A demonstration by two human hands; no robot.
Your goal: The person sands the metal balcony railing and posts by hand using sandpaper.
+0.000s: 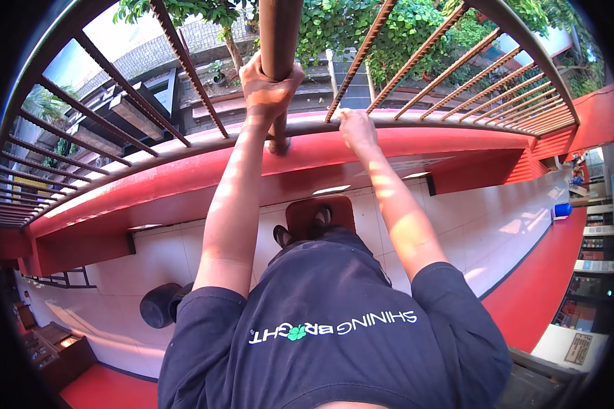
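Observation:
My left hand (271,85) is wrapped around a thick brown upright pole (280,34), just above the lower rail. A curved brown lower rail (409,124) of the railing runs along the top of a red ledge. Beside that rail, near the foot of a ribbed metal bar (361,61), is my right hand (357,129), its fingers closed. Whatever is in those fingers, if anything, is too small or hidden to name. Both arms stretch forward from a dark T-shirt (348,286) with printed lettering.
My feet in sandals are on a red platform (341,211) over a pale tiled floor (177,249). The red ledge (457,142) spans the front. Behind the bars are green plants (348,31) and paving. A dark rounded object (158,305) stands at left, a blue object (563,210) at right.

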